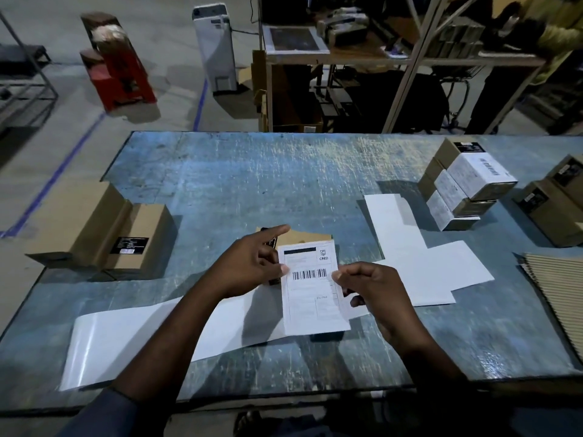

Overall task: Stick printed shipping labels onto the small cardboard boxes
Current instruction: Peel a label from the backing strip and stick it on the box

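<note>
A white shipping label with a barcode and black bar is held over a small cardboard box, of which only the far edge shows. My left hand pinches the label's left edge, index finger stretched out over the box. My right hand pinches the right edge with curled fingers. Plain cardboard boxes sit at the table's left. A stack of boxes with white labels stands at the far right.
Blank backing sheets lie on the worn blue table: a long strip under my left arm and white sheets to the right. More brown boxes and corrugated card sit at the right edge. Shelving stands behind the table.
</note>
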The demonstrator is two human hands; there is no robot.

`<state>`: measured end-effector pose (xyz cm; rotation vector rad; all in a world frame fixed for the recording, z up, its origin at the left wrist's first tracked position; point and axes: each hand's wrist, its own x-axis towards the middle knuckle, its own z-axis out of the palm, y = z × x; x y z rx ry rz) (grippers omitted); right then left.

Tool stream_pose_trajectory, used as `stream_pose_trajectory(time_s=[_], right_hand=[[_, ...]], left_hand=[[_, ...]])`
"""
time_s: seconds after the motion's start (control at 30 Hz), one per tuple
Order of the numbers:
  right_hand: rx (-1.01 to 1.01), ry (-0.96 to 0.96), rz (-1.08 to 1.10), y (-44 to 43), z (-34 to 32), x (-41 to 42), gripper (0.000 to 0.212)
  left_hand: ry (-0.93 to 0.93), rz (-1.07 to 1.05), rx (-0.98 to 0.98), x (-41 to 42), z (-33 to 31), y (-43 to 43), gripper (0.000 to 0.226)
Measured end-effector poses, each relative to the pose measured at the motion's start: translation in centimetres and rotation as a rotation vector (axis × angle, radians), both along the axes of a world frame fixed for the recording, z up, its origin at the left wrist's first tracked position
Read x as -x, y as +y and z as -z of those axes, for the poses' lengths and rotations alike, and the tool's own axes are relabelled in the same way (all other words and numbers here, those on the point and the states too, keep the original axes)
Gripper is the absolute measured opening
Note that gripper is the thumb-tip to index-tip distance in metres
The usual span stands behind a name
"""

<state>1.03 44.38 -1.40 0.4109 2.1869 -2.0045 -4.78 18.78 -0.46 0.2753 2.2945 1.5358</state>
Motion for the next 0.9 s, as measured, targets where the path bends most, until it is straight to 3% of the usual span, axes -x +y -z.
stream_pose_trajectory(time_s=[0.13, 0.23, 0.33, 0.6, 0.9], right_hand=[[0.073, -0.005, 0.128, -0.3, 0.6, 0.7, 0.004], [0.074, -0.021, 0.179, -0.3, 0.7, 1.7, 0.004], [0.045, -0.049, 0.185, -0.4, 0.9, 2.6, 0.006], [-0.025, -0.094, 0.226, -1.2, 0.9, 6.1, 0.013], [-0.153, -0.096, 0.190, -2.4, 0.6, 10.1, 0.008]], left_hand=[[0.226, -0.122, 0.068, 1.2, 1.2, -0.3, 0.059], [0.446, -0.078, 0.461, 2.8, 2.9, -1.0, 0.070], [0.449, -0.009, 0.691, 3.6, 4.0, -1.3, 0.077], [0.463, -0.174, 0.535, 3.8, 5.8, -0.7, 0.075], [0.457, -0.180, 0.543, 3.9, 5.4, -0.7, 0.077]])
